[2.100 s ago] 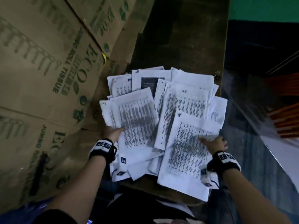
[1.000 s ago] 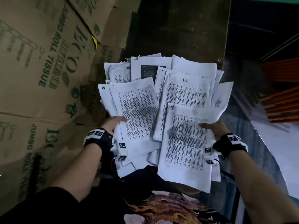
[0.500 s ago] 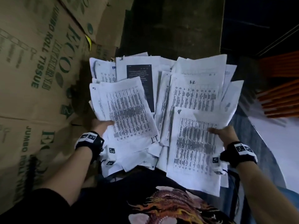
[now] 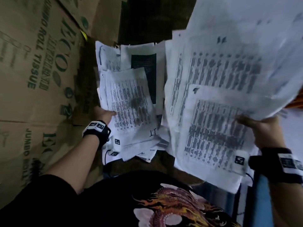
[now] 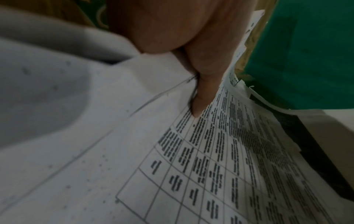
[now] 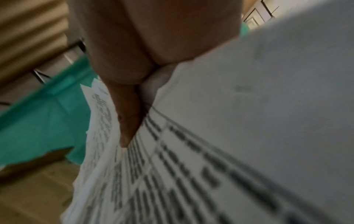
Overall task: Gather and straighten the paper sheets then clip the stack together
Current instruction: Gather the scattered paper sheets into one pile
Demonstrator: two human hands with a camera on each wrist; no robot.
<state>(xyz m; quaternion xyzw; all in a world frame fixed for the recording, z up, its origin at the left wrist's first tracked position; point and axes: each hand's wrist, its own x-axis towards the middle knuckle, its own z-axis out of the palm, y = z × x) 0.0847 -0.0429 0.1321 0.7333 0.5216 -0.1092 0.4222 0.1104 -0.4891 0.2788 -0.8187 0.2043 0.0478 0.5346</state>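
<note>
Right hand (image 4: 264, 130) pinches a sheaf of white printed paper sheets (image 4: 218, 89), frame right. Left hand (image 4: 105, 114) pinches the lower-left pile (image 4: 129, 102), likely to merge both.

The right hand (image 6: 145, 60) is seen from the wrist, its thumb (image 6: 128, 121) laid on top of a white paper sheet printed with a grid of blurred dark text (image 6: 191, 174). Further white printed sheets (image 6: 99, 121) are fanned out just beyond the thumb, their edges uneven. A teal-green surface (image 6: 38, 113) is seen behind them, and brown corrugated ridges (image 6: 28, 37) at the upper left. A brown blurred surface (image 6: 34, 197) is seen at the lower left.
</note>
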